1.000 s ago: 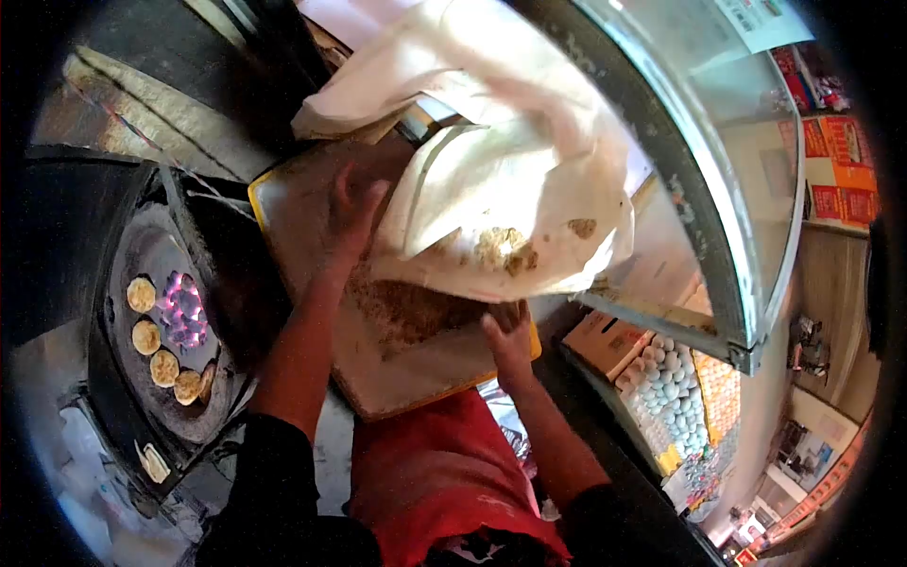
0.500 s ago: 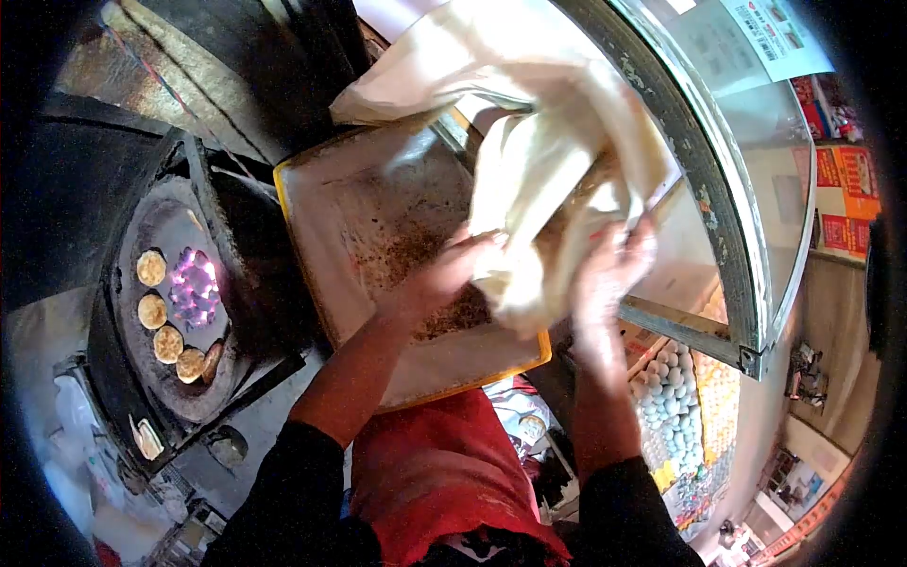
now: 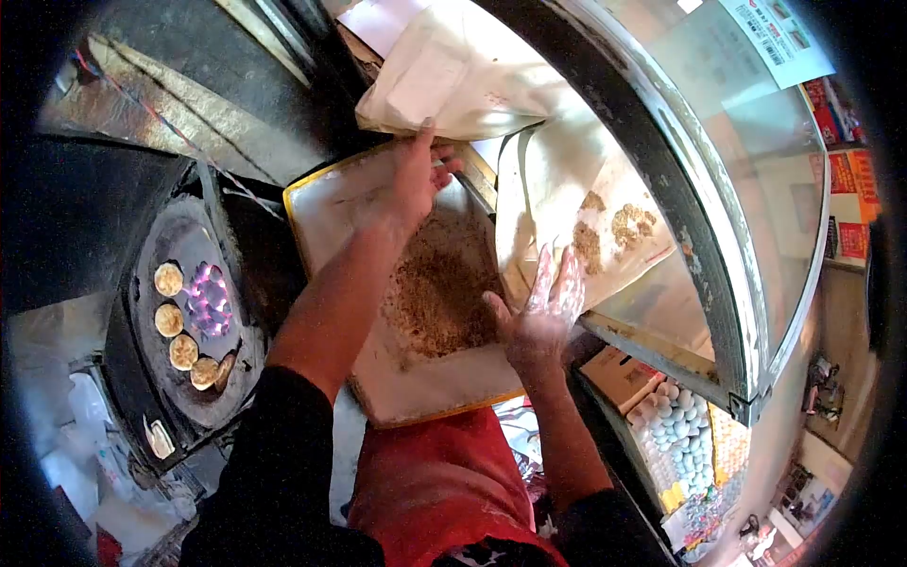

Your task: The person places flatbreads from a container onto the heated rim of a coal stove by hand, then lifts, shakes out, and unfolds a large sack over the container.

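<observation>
A cream cloth (image 3: 557, 151) lies spread across the upper right behind the tray, with patches of brown crumbs stuck on its right part. My left hand (image 3: 420, 180) is at the cloth's near edge on the left, fingers apart, one finger reaching up to the fabric. Flour-dusted, my right hand (image 3: 548, 307) rests with fingers stretched out on the cloth's lower edge, holding nothing. Beneath both arms is a shallow pale tray (image 3: 331, 203) with a yellow rim. Brown crumbs (image 3: 444, 293) are scattered over its middle.
To the left, a round oven (image 3: 213, 397) holds glowing coals (image 3: 208, 300) and several round flatbreads (image 3: 169, 319). A curved glass case with a dark frame (image 3: 699, 255) bounds the right side. Below it sit many eggs (image 3: 682, 425) beside a cardboard box (image 3: 619, 378).
The bunched cloth has been let down and now lies flatter. My left hand moved up and away to the cloth's left edge; my right hand shifted down and left onto the fabric.
</observation>
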`<state>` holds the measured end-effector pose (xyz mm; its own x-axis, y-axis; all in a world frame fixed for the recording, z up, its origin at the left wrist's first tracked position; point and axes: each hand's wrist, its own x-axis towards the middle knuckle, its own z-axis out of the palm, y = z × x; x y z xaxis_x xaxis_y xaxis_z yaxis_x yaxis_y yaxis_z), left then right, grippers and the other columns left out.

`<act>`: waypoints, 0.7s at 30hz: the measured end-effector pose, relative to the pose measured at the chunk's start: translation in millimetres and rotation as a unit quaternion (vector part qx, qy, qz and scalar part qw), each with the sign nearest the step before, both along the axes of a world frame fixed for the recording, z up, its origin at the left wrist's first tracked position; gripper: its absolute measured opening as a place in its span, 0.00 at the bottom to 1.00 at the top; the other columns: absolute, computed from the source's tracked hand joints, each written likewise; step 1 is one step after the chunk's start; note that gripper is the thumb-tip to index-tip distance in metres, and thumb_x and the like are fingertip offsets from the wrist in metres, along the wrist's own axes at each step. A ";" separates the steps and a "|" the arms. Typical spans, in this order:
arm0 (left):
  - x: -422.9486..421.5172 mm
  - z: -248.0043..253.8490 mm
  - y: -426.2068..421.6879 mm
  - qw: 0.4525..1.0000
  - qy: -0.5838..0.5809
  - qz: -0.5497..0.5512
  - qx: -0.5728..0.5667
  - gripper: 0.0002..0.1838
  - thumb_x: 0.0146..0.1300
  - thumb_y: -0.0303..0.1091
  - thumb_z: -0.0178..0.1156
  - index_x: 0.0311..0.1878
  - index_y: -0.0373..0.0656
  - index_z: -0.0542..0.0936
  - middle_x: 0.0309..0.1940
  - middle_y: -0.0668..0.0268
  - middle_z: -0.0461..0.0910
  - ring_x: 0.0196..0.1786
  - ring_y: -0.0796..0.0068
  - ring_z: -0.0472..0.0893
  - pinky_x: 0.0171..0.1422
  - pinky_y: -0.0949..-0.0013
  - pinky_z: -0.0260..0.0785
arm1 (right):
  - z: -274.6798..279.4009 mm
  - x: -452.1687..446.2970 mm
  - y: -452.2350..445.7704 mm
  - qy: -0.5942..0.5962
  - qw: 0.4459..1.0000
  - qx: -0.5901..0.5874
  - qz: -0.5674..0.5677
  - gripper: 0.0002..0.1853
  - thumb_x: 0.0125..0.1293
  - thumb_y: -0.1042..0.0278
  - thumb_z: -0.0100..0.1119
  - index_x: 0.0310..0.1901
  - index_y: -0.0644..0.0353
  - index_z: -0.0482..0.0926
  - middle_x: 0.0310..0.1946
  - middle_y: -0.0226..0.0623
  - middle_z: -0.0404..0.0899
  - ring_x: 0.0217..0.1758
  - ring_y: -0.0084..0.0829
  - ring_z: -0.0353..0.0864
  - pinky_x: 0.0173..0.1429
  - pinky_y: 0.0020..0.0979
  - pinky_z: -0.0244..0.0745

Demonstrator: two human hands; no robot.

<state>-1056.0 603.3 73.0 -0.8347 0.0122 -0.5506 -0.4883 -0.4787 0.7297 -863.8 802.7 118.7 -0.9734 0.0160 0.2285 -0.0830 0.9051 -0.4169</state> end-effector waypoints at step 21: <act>142.9 -68.4 39.5 0.860 0.171 0.005 -0.481 0.38 0.66 0.37 0.60 0.72 0.33 0.54 0.68 0.48 0.61 0.71 0.52 0.61 0.76 0.50 0.51 | -50.1 -10.2 32.7 -0.072 0.989 0.131 -0.003 0.23 0.63 0.64 0.59 0.59 0.58 0.76 0.59 0.50 0.75 0.59 0.46 0.76 0.59 0.49 0.72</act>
<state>-913.1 642.8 4.7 -0.9470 -0.3204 -0.0239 -0.1660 0.4244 0.8901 -873.9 835.4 68.6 -0.9963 -0.0188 0.0841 -0.0334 0.9840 -0.1750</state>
